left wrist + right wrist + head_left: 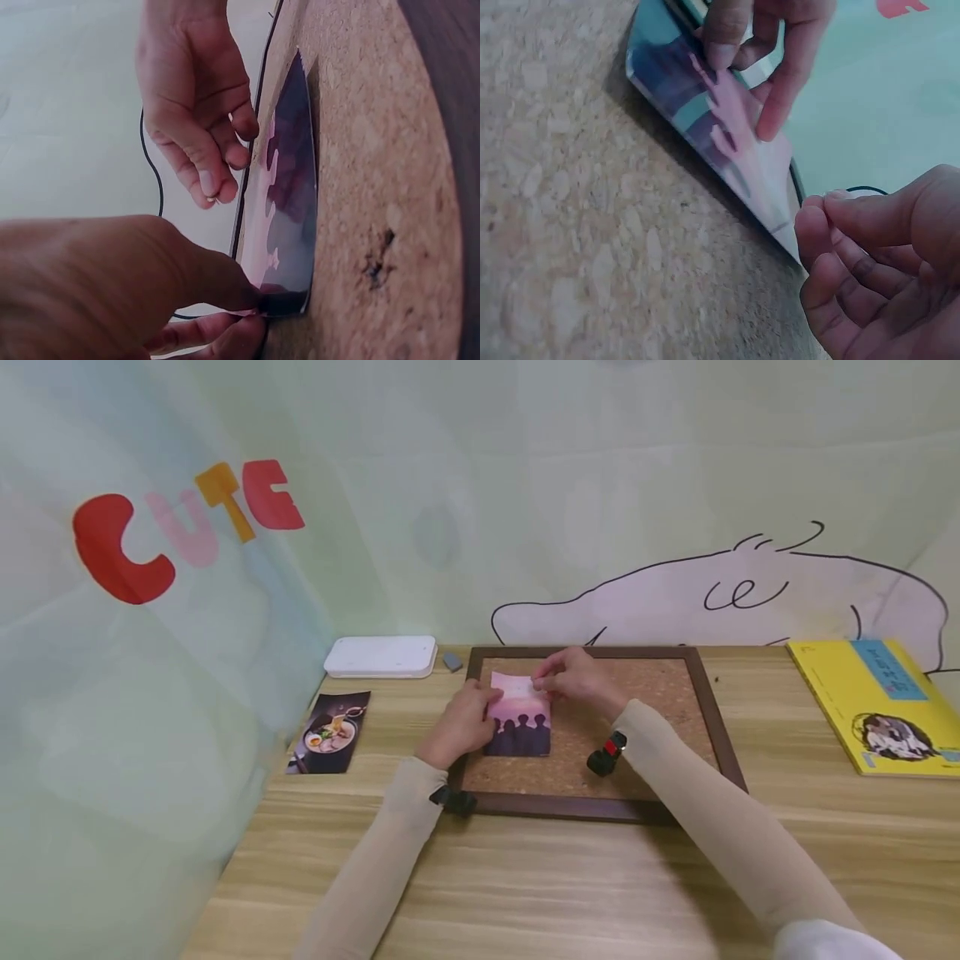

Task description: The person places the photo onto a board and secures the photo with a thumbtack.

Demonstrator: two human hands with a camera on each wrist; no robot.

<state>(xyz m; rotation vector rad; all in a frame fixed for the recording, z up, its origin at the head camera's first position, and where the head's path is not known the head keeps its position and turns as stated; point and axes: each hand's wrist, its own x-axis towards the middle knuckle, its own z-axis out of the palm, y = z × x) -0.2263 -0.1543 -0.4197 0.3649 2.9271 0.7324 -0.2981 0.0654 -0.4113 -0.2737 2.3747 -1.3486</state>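
Pale green cloth [420, 485] hung behind a wood-grain tabletop [570, 893], where a cork board with a dark brown frame [577, 807] lay flat and roughly central, probably so that both hands could reach it. On its left half sat the glossy pink-and-purple picture card with dark silhouettes [517, 739], its edges bowing off the cork in the wrist views. The left hand [463, 720] had the card's left side pinched between thumb and fingers — likely to keep the curling sheet from sliding. At the card's upper right, the right hand [583, 683] was drawn in, thumb and forefinger meeting at the tips; whether they gripped something tiny, I could not tell.

A glossy card showing a bowl of food [330, 735] lay left of the board, a rounded white case [381, 657] and a small grey block [452, 662] behind, and a yellow book [840, 706] far right — all apart from the frame, perhaps to leave elbow room.
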